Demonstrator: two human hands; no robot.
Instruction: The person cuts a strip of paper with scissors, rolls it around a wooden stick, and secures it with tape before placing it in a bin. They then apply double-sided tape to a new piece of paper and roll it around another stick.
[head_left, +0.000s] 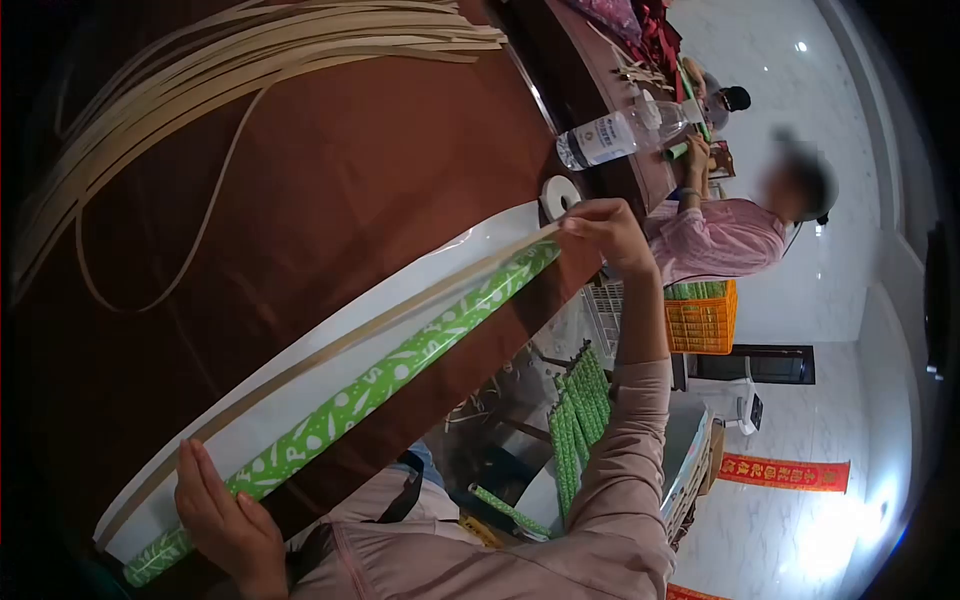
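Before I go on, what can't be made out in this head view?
Head view:
- Pale strip: its end at the right hand is covered by that hand's fingers.
- Green patterned sheet: a patch is hidden by the left hand.
- Water bottle: fine label print is too small.
- Lower red banner: cut off by the bottom edge.

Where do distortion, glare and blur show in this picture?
Head view: black corners and curved edges, as through a very wide lens; head view again: washed-out glare at lower right, near the red banner, plus a glint on the white sheet; also head view: blur over the face of the co-worker.
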